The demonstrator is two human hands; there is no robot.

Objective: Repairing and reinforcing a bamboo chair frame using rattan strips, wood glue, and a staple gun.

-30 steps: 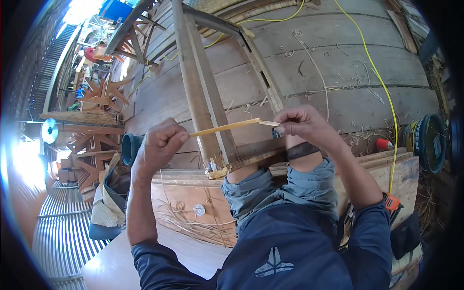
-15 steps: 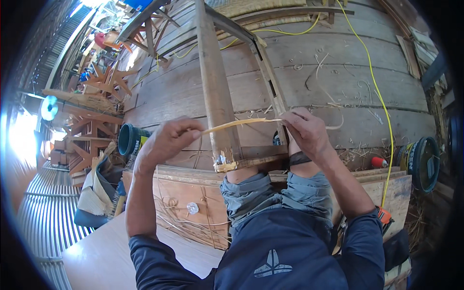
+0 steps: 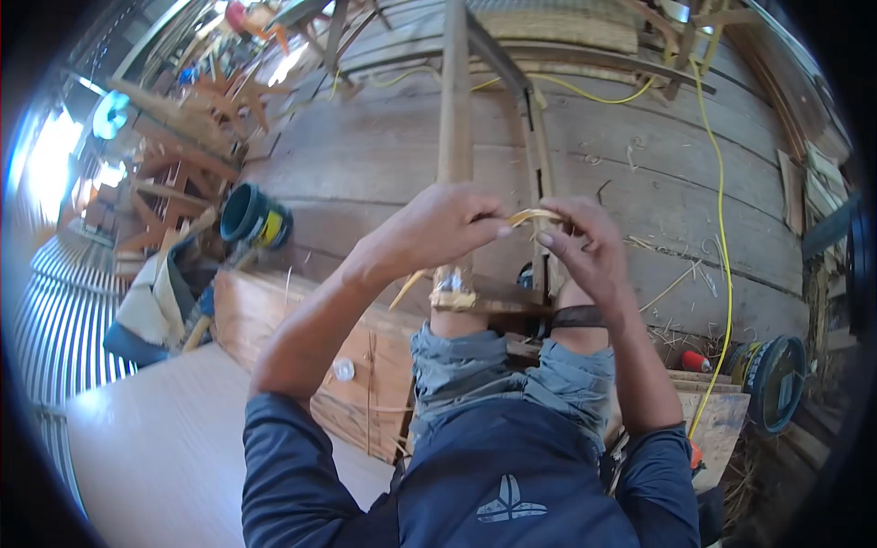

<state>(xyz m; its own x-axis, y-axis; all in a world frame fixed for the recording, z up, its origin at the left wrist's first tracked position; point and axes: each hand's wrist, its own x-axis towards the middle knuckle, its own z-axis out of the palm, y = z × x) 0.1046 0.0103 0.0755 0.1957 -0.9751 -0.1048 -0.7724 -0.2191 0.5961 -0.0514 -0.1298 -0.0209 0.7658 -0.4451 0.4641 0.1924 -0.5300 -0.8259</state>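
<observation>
Between my two hands a thin pale-yellow strip (image 3: pixel 532 215), like split rattan or cane, bends in a short arch. My left hand (image 3: pixel 443 226) pinches it with the fingers closed, and the strip's pointed tail sticks out below that hand. My right hand (image 3: pixel 589 245) grips the other end between thumb and fingers. Below the hands, the wooden frame (image 3: pixel 454 137) reaches away from my knees over the floor. Its near corner (image 3: pixel 454 300) is wrapped in pale strip, and a short crosspiece (image 3: pixel 507 303) joins its two long bars. My left hand covers part of the near bar.
A dark green bucket (image 3: pixel 256 217) stands at the left, another bucket (image 3: pixel 772 388) at the right. A yellow cord (image 3: pixel 723 237) crosses the plank floor (image 3: pixel 639 137), where shavings lie. Near the right bucket is a red object (image 3: pixel 696 361). Wooden parts (image 3: pixel 169 205) are piled far left.
My hands have drawn close together; my left hand moved right. The strip, nearly straight and stretched between them before, now arches in the short gap. The view has shifted.
</observation>
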